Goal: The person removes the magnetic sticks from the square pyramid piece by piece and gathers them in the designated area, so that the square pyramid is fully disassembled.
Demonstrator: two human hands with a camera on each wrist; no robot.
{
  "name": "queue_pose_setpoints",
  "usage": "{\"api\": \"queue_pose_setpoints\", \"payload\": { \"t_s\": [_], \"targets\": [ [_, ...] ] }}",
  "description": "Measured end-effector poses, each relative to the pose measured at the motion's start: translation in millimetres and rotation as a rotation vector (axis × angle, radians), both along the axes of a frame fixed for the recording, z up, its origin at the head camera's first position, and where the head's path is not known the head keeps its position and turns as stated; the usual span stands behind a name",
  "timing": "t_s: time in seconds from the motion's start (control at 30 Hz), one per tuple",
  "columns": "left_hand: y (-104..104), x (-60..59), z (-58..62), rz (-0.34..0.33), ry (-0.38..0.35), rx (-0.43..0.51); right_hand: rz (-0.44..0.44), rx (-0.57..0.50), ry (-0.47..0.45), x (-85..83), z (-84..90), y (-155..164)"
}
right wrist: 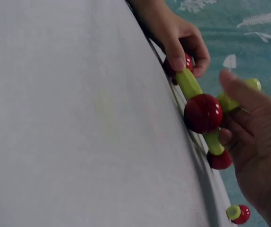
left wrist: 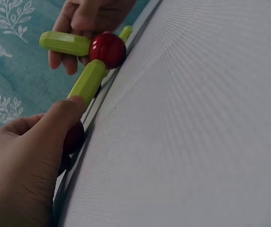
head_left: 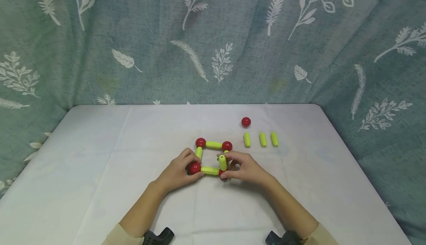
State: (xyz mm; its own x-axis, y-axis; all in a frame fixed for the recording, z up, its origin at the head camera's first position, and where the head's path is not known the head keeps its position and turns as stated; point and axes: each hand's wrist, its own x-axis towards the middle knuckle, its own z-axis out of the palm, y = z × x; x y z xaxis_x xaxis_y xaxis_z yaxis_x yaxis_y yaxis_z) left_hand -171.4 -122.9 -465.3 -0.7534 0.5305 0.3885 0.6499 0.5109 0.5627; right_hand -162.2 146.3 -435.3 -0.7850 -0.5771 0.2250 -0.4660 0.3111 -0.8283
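Four-sided frame of red balls and yellow-green sticks lies on the white table. My left hand (head_left: 179, 170) grips its near-left red ball (head_left: 195, 168), the thumb reaching onto the end of the near stick (head_left: 209, 170). A short yellow-green stick (head_left: 222, 162) stands up from the near-right red ball (right wrist: 203, 113). Around that stick and ball is my right hand (head_left: 246, 167), thumb and fingers spread apart on either side. The far-left ball (head_left: 200, 142) and far-right ball (head_left: 227, 146) are joined by another stick (head_left: 213, 145). My right fingers partly hide the right side stick.
Beyond the frame to the right lie three loose sticks, the left one (head_left: 247, 140), middle one (head_left: 263, 139) and right one (head_left: 274, 139). A loose red ball (head_left: 246, 122) sits behind them. Patterned green-blue cloth (head_left: 213, 41) hangs at the table's back edge.
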Motion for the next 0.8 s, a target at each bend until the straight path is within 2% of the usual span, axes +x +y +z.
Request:
{"api": "queue_pose_setpoints", "payload": {
  "t_s": [0.13, 0.27, 0.4, 0.5, 0.63, 0.8],
  "targets": [
    [0.6, 0.0, -0.4, -0.029, 0.001, 0.011, -0.044, 0.03, 0.014, 1.2, -0.9, -4.6],
    [0.8, -0.2, -2.0, -0.036, -0.01, 0.022, -0.088, -0.008, 0.018, 2.9, -2.8, -6.5],
    [0.8, 0.4, -2.5, -0.019, -0.017, 0.018, -0.116, -0.05, 0.103, 3.0, -4.3, -7.8],
    [0.7, 0.3, -2.1, -0.015, -0.027, 0.013, -0.185, -0.092, 0.15, 1.9, -1.9, -6.9],
    [-1.2, -1.2, -2.5, -0.042, -0.058, 0.044, -0.273, -0.158, 0.073, 0.0, 3.6, -3.2],
    [-4.6, -2.8, -2.8, -0.122, -0.106, 0.099, -0.273, -0.187, -0.008, -3.3, 7.9, 3.1]
  ]
}}
